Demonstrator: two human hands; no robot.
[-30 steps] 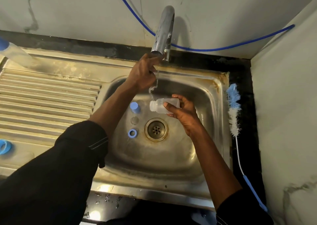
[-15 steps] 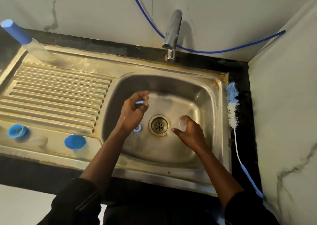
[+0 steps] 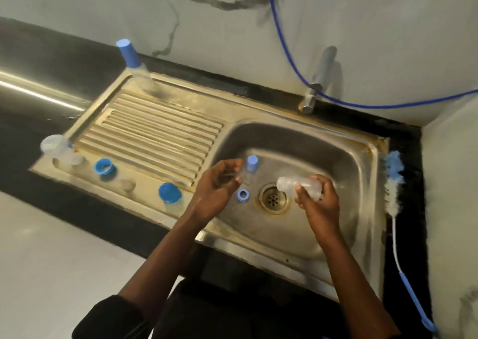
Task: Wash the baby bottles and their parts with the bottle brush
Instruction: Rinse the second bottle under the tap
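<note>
Blur hid whether the curled fingers of the left hand (image 3: pixel 217 186) pinched anything. The right hand (image 3: pixel 321 202) wrapped its fingers round the clear plastic bottle (image 3: pixel 293 184), sideways over the steel sink's (image 3: pixel 344 157) drain (image 3: pixel 273 199). The bristly blue-and-white bottle brush (image 3: pixel 393 183) lay on the black worktop (image 3: pixel 413 235) alongside.

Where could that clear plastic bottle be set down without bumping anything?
The ribbed steel drainboard is bare, bordered by the blue-capped bottle behind and a crowded front strip: clear cup, two blue caps. The basin floor in front of the round drain is free too; a tall blue cap and blue ring sit left of it.
</note>
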